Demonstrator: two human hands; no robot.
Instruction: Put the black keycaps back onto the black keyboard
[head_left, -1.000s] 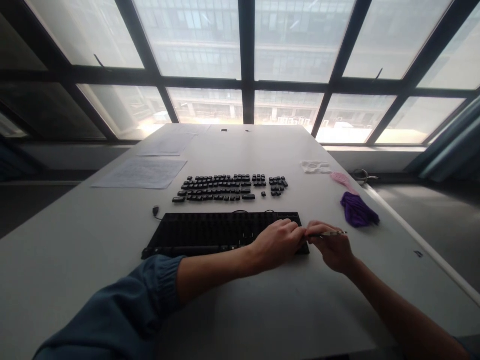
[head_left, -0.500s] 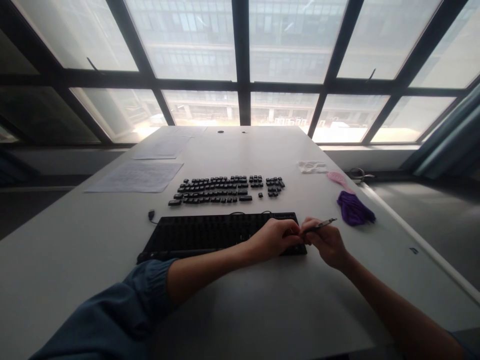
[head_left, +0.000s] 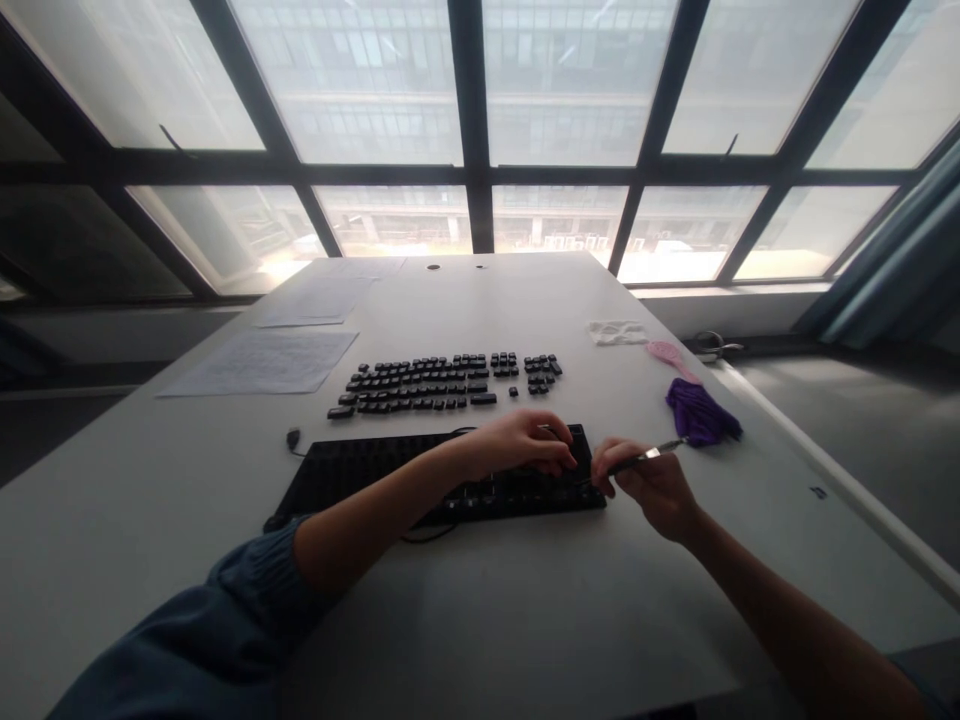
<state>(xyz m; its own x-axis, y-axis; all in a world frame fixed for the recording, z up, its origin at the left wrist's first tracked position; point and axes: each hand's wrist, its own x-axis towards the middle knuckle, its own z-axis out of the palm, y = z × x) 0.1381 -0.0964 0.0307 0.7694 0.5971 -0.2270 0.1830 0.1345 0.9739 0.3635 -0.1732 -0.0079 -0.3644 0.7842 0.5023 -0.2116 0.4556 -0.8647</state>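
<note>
A black keyboard [head_left: 352, 475] with its keycaps off lies across the front of the table. Above its right part, my left hand [head_left: 525, 440] has its fingers loosely bent and apart, with nothing visible between them. My right hand [head_left: 649, 485] is closed around a slim silver metal tool [head_left: 645, 457], held like a pen at the keyboard's right end. The tool's lower tip is small and hard to make out against the dark keys area. Behind the keyboard, loose black keycaps [head_left: 420, 378] stand in rows, laid out like a key layout.
Paper sheets [head_left: 259, 362] lie at the left. A USB plug [head_left: 293, 438] rests beside the keyboard's left corner. To the right are a white cloth strip [head_left: 616, 332], a pink item [head_left: 670, 354] and a purple cloth [head_left: 701, 410]. The table's right edge runs beyond them.
My left hand has moved left, away from my right hand, and its fingers have parted. The tool in my right hand now tilts down toward the keyboard. The view has shifted slightly.
</note>
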